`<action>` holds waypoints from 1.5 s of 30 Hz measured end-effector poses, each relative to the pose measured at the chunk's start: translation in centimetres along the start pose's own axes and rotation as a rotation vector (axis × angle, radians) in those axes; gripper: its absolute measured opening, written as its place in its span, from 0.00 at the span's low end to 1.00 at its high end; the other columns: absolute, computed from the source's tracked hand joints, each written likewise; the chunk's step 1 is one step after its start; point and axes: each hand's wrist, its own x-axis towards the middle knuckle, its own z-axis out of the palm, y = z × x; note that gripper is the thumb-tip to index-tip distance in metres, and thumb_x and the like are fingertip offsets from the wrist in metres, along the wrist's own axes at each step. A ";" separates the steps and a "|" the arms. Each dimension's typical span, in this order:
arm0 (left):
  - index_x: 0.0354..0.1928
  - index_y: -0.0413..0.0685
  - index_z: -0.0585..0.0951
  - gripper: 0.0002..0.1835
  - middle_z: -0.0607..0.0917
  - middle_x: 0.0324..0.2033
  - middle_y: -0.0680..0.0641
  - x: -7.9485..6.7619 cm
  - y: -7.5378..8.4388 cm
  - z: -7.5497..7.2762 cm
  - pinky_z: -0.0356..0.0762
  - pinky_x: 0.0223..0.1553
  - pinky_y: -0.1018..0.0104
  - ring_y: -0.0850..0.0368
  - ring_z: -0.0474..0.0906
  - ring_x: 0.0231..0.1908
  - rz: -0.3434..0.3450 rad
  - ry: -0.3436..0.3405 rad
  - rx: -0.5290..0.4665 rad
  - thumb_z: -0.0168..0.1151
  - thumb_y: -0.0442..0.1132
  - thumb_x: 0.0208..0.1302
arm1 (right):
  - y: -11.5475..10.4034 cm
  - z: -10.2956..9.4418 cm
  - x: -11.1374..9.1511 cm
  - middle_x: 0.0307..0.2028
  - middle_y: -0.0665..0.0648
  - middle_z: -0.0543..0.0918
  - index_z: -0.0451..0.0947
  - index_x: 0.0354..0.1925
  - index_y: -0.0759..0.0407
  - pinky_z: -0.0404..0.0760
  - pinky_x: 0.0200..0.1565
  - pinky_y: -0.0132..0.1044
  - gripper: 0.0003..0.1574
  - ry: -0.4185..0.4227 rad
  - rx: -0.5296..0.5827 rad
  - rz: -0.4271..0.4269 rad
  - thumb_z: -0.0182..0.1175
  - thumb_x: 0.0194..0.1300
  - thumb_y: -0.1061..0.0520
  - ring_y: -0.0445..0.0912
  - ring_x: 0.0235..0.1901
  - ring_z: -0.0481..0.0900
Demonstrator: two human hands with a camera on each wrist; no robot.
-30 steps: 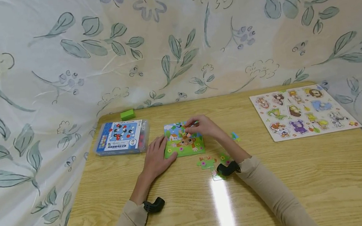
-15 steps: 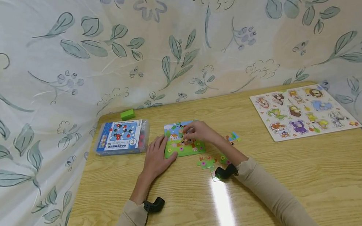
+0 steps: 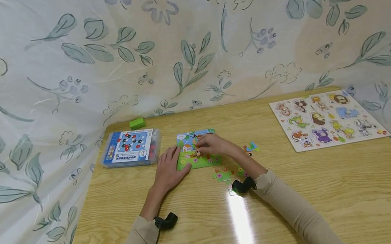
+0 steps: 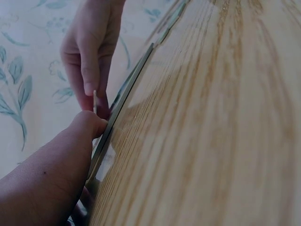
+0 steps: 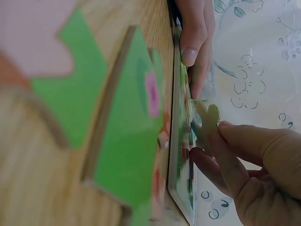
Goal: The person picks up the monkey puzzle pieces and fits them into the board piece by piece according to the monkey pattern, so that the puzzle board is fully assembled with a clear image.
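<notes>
I record the right hand [image 3: 216,145] shifted lower over the puzzle board [image 3: 197,165], fingers clamped on a piece [image 5: 207,123], judged not yet seated. Left hand [image 3: 168,167], fingers extended, touches the board, toward the far-left corner of the worktop [image 3: 298,210].

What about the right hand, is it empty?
No: the right wrist view shows the right hand pinching a puzzle piece.
</notes>
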 end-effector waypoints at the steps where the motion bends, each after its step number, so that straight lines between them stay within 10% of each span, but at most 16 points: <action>1: 0.75 0.53 0.57 0.43 0.60 0.73 0.46 0.0 0.0 0.0 0.52 0.73 0.43 0.45 0.53 0.74 -0.001 -0.001 -0.001 0.51 0.67 0.64 | 0.0 0.0 0.0 0.59 0.66 0.79 0.77 0.58 0.68 0.70 0.66 0.52 0.21 -0.003 -0.003 0.004 0.54 0.72 0.58 0.60 0.66 0.69; 45: 0.74 0.58 0.61 0.38 0.63 0.70 0.44 0.4 0.5 -0.3 0.55 0.70 0.42 0.42 0.57 0.70 -0.020 0.003 -0.006 0.51 0.60 0.62 | 0.0 0.5 0.0 0.57 0.64 0.79 0.79 0.57 0.64 0.78 0.58 0.47 0.23 0.074 -0.178 -0.043 0.61 0.66 0.56 0.56 0.59 0.76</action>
